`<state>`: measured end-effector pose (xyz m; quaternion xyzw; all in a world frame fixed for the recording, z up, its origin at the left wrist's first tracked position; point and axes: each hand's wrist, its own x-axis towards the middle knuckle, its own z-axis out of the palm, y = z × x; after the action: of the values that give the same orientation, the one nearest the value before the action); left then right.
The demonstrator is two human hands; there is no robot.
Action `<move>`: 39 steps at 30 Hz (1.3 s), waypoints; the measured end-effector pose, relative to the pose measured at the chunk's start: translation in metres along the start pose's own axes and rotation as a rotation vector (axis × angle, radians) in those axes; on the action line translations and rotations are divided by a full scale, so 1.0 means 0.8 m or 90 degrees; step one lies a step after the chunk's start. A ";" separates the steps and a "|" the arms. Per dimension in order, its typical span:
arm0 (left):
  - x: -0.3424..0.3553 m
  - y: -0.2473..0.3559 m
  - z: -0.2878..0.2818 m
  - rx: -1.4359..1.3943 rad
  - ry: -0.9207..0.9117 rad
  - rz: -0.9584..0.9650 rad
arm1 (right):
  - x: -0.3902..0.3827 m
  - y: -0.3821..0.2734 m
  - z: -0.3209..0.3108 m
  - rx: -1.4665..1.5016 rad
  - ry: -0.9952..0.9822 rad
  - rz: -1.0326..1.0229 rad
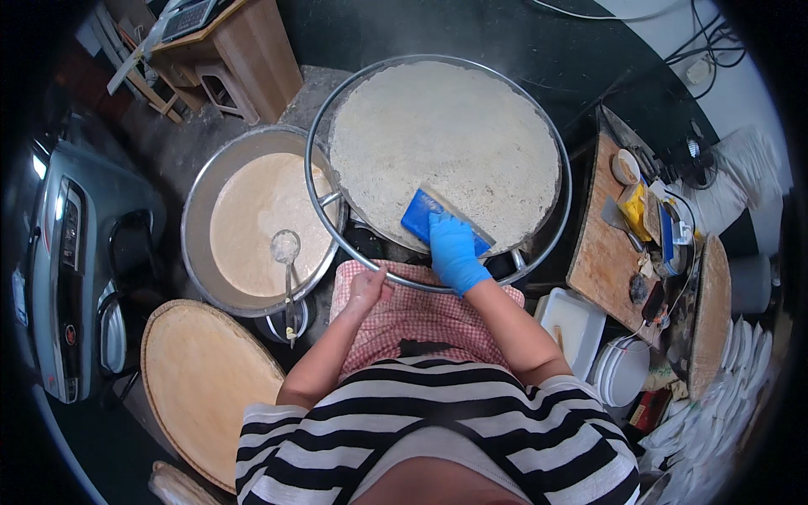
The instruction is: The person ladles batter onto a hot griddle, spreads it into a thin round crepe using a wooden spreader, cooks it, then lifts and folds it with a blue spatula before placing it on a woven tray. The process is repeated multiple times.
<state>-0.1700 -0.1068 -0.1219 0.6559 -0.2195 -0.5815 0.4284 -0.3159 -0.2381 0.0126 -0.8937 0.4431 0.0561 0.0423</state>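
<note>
A: Is this somebody's home kitchen?
B: More like a small food workshop. The broad round griddle (568, 181) carries a wide, pale layer (446, 135), and the big metal basin (195, 219) beside it holds plenty of batter (248, 198) and a ladle (284, 246).
A: What else says workshop?
B: The wooden counter (593, 244) cluttered with tools, white tubs (627, 370) near it, and what looks like a vehicle's front (76, 278) at the left.
</note>
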 end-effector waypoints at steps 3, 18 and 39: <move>-0.052 0.069 0.000 0.161 -0.133 0.029 | -0.026 -0.001 -0.009 0.157 0.006 -0.040; -0.369 0.422 -0.057 0.484 -0.765 1.198 | -0.214 0.035 -0.023 0.616 0.230 0.131; -0.370 0.310 0.010 0.017 -0.939 0.867 | -0.217 0.033 0.010 0.687 0.161 0.072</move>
<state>-0.1930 -0.0098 0.2507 -0.1290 -0.7651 -0.4709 0.4198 -0.4416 -0.1164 0.0276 -0.7198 0.4580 -0.2843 0.4373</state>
